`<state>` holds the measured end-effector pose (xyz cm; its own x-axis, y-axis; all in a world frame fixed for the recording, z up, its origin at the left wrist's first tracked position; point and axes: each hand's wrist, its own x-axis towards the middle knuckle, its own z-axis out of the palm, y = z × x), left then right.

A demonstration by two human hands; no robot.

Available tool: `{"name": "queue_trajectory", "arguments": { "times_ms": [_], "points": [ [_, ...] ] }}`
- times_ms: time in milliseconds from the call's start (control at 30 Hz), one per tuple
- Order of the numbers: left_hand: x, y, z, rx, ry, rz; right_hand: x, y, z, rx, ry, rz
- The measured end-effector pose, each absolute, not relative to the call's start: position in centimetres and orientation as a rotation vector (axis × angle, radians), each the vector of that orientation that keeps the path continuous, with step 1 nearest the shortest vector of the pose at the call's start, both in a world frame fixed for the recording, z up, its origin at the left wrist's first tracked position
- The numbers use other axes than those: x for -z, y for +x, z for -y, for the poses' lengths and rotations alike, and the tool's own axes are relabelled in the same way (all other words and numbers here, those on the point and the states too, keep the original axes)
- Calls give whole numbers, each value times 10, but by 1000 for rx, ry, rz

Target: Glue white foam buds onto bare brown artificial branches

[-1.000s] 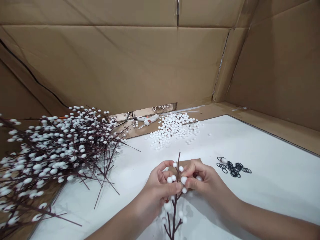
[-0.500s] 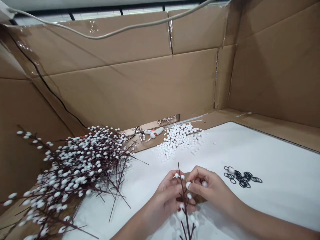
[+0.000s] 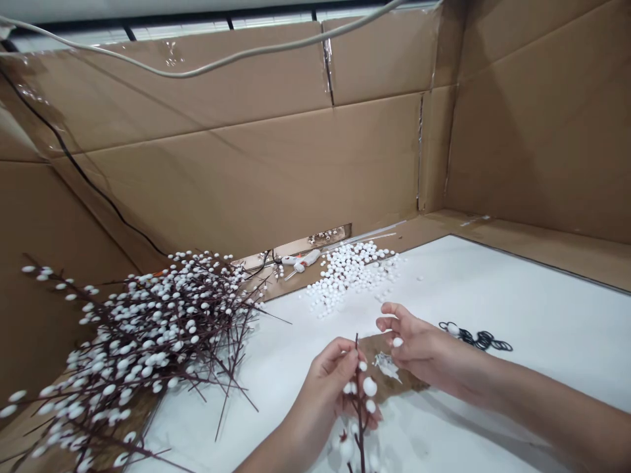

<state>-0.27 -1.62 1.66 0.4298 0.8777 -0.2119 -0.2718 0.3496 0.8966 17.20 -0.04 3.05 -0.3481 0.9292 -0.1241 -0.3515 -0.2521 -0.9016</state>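
Gripping a dark twig (image 3: 359,410) beaded with round white foam balls (image 3: 369,386), the left hand (image 3: 328,384) curls shut at lower centre. The right hand (image 3: 426,345) pinches one loose foam ball (image 3: 397,341) above a cardboard scrap (image 3: 389,387) on a white sheet (image 3: 493,282).

The left hand (image 3: 328,381) grips a berry twig (image 3: 359,368); the right hand (image 3: 419,345) pinches a white foam ball (image 3: 397,341).

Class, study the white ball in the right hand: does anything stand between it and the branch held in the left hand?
Nothing visible does. The right hand holds the ball with open air toward the branch in the left hand. A cardboard scrap lies flat below, not between them.
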Motion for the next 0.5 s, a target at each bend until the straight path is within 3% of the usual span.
{"name": "queue_trajectory", "arguments": {
  "times_ms": [500],
  "points": [
    [-13,-1,20,-823,1007,-836,-22,173,-9,-1602,-816,1241]
  ]
}}
